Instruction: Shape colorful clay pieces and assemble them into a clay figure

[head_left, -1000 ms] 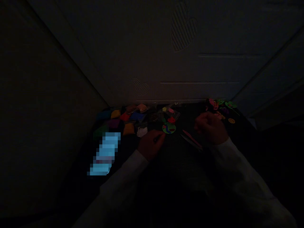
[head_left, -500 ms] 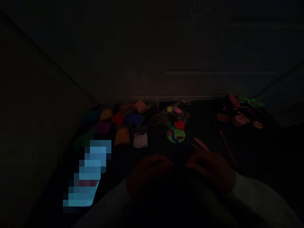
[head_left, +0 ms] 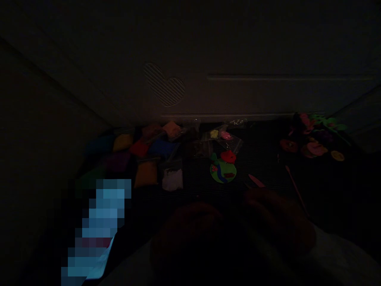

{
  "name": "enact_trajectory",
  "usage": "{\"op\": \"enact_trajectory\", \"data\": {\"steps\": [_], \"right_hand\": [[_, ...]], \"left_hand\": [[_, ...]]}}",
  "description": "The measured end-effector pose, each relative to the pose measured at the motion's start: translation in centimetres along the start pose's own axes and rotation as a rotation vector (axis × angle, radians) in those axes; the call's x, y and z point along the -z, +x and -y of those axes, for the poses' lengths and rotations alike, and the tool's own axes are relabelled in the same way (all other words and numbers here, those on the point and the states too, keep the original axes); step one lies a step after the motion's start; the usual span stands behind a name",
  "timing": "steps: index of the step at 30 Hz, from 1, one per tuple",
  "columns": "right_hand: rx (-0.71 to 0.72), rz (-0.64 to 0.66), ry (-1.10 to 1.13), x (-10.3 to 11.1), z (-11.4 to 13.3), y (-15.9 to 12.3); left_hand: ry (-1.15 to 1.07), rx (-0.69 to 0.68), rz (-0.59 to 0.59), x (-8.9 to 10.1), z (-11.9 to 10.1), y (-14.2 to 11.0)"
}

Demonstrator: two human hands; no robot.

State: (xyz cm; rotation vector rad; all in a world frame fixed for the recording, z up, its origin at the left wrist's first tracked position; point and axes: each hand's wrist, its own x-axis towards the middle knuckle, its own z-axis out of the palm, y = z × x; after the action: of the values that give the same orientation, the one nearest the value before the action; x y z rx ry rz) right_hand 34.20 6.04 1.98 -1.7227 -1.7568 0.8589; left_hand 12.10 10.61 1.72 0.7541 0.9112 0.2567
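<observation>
Both hands are low in the picture and very dark, close together above a dark ribbed mat [head_left: 262,169]. My left hand [head_left: 187,230] shows no clear object in it. My right hand [head_left: 276,218] is nearest to a pink plastic modelling tool [head_left: 256,180] lying just beyond its fingers, apart from them. Farther up sits a green clay disc [head_left: 223,171] with blue and red clay shapes on it, and a red clay piece [head_left: 228,157] lies at its top edge. A long thin pink tool [head_left: 296,190] lies to the right. The darkness hides whatever lies between my hands.
Several bagged packs of coloured clay [head_left: 149,155] lie along the far left of the mat. Clay figures [head_left: 312,145] and a yellow disc [head_left: 337,155] sit at far right. A pixelated blue patch [head_left: 101,226] covers the lower left. A white panel with an embossed heart [head_left: 163,85] stands behind.
My hands have drawn in from wide apart near the clay disc to close together, lower in the picture. The view has tilted, shifting the mat's objects to the right.
</observation>
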Motion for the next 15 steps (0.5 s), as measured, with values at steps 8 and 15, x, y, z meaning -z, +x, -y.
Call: {"op": "enact_trajectory", "data": {"steps": [8,15], "right_hand": [[0.129,-0.18,-0.042,2.6,2.6,0.0],[0.347,-0.416,0.015,3.0,2.8,1.7]], "left_hand": [[0.069,-0.106,-0.006,-2.3,-0.7,0.6],[0.097,-0.213,0.117,-4.2,-0.7,2.3]]}}
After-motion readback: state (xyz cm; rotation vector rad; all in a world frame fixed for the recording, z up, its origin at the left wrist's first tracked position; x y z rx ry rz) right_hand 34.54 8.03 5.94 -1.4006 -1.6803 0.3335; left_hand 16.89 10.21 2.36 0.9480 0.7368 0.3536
